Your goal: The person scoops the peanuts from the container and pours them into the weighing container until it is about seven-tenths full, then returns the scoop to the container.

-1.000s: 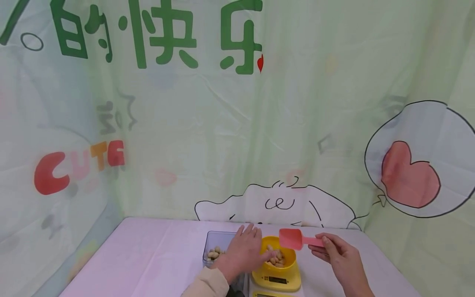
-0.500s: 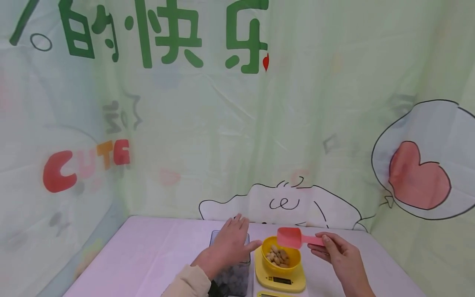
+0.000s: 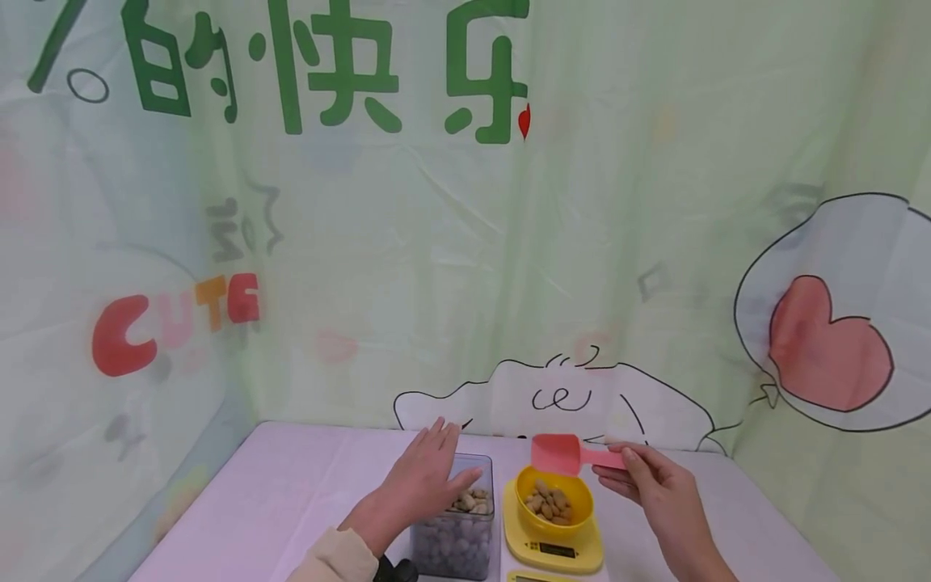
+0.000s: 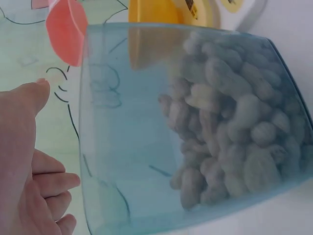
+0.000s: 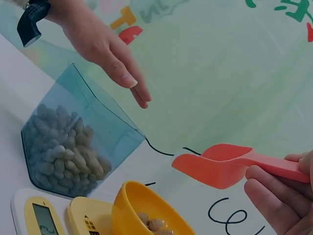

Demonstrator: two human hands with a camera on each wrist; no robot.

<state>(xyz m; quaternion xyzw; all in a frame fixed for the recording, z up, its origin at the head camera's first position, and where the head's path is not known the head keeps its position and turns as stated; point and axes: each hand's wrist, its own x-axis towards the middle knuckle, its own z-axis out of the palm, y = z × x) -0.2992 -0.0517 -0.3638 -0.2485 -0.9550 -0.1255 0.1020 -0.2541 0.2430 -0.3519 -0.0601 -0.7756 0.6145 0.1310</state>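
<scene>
My right hand [image 3: 665,497] pinches the handle of a pink-red scoop [image 3: 556,454], whose cup shows bare plastic inside. The scoop hangs above the back rim of a yellow bowl [image 3: 579,491] with some unshelled peanuts [image 3: 547,503] at its bottom. A yellow kitchen scale [image 3: 525,550] carries the bowl. To the left stands a clear bluish container [image 4: 122,142], partly filled with more peanuts [image 4: 234,117]. Over its left side, my left hand [image 3: 418,481] is held with fingers extended and thumb spread, gripping nothing. Part of the container's opening is hidden behind it.
The pale pink tablecloth [image 3: 320,485] spreads out on both sides of the container and scale. A printed curtain [image 3: 465,267] hangs right behind the table. Along the front edge of the head view, part of a second yellow panel [image 3: 538,577] shows below the scale's display.
My left hand has moved left, away from the bowl and to the container's left side, uncovering the peanuts in both. The scoop has shifted slightly left and up in my right hand.
</scene>
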